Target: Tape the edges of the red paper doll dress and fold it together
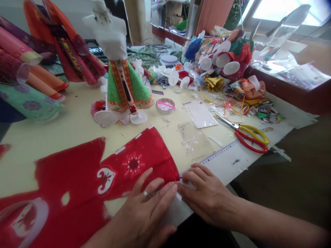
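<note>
A cut piece of red cloth (155, 151) with a white embroidered flower motif and a heart-shaped motif lies flat, small white strips along its far edge. My left hand (147, 203), wearing a ring, rests over its near right corner with fingers stretched out and the thumb apart. My right hand (207, 189) has curled fingers pinched at that same corner, its fingertips meeting those of the left. A small white piece (178, 196) shows just under the fingertips. What lies exactly between the right fingertips is partly hidden.
Scissors (248, 136) with red and yellow handles lie beside a ruler (217, 155) at the right. A small bowl (165, 106) holds a pink stick. A white doll torso (111, 38) in a green skirt stands behind. A white roll (41, 217) sits on the cloth at left.
</note>
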Available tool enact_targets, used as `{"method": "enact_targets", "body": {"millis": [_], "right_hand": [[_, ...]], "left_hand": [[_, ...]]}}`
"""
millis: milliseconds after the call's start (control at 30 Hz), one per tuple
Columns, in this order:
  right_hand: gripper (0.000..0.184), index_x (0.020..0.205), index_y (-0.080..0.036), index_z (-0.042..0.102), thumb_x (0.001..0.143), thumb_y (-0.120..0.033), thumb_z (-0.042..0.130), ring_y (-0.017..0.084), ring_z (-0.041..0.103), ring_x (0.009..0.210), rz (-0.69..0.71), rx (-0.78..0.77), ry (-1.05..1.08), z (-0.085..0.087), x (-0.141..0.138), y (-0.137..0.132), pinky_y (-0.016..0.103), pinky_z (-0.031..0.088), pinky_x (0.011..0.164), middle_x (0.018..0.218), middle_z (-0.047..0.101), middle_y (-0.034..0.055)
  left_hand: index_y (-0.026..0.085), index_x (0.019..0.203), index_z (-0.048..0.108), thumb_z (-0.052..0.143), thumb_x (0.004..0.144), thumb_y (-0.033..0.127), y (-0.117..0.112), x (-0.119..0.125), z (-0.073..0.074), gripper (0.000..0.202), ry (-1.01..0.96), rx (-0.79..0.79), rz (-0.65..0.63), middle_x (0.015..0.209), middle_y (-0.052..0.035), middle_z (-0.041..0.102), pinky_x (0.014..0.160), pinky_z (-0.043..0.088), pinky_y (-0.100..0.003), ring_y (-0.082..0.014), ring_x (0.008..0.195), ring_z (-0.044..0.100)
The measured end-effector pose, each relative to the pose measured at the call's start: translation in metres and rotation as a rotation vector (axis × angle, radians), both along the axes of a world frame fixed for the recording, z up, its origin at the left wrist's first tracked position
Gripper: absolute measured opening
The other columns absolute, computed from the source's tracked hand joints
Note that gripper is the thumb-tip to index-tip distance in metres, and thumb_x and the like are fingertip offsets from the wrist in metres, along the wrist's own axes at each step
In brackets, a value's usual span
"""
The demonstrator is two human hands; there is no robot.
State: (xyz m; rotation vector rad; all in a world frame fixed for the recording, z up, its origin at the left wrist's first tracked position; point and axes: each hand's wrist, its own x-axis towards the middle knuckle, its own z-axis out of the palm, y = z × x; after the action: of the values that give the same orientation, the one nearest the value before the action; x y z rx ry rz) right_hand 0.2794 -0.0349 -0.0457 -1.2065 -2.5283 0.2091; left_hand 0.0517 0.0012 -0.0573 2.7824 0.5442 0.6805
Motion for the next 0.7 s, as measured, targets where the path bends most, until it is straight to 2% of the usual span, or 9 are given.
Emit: {"method": "enact_targets", "body": {"millis": [367, 700], "right_hand": [[0.021, 0.104, -0.015, 0.06, 0.088, -0.015, 0.046, 0.02, 0.047, 0.084, 0.017, -0.006, 0.015, -0.0011, 0.0058, 0.0003, 0.042, 0.04, 0.085, 0.087, 0.053, 0.0073], [0.02, 0.1, -0.015, 0.061, 0.088, -0.015, 0.044, 0.02, 0.046, 0.083, 0.009, 0.009, 0.003, -0.0014, 0.0063, -0.001, 0.043, 0.041, 0.084, 0.087, 0.053, 0.0076]], "left_hand": [[0.007, 0.131, 0.043, 0.055, 0.086, 0.032, 0.0003, -0.0008, 0.0061, 0.053, 0.042, -0.04, -0.003, 0.119, -0.0063, 0.062, 0.113, 0.011, -0.046, -0.0237, 0.108, 0.051], [0.011, 0.134, 0.036, 0.055, 0.085, 0.032, 0.0065, -0.0088, 0.0066, 0.057, -0.067, -0.11, 0.051, 0.109, -0.0099, 0.065, 0.109, 0.019, -0.054, -0.0263, 0.108, 0.053]]}}
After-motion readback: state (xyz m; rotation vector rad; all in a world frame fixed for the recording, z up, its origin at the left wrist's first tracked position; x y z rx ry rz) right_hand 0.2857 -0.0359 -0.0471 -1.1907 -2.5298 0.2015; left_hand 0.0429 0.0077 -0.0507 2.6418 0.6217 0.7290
